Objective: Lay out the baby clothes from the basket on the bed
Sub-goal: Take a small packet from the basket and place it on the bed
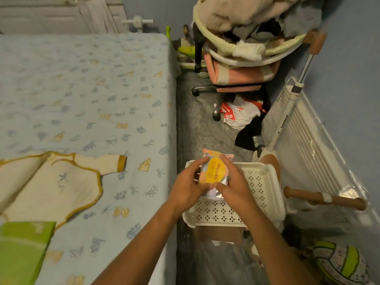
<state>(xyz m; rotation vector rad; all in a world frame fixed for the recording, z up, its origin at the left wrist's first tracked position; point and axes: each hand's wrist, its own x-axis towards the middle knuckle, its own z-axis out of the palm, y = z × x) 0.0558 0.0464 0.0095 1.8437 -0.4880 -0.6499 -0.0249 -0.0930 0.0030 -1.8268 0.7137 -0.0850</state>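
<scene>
The packet [213, 175] sits pinched between both hands above the basket [267, 182], its long axis running away from the person. It is an orange and yellow printed pouch with a silvery lower edge (sealed, so its contents cannot be told). The left hand [188, 187] grips its left side, the right hand [234, 183] its right, fingers curled around the edges. The bed [92, 89] lies to the left, nearer the left hand, with a cream garment [55, 182] spread along its near left edge.
</scene>
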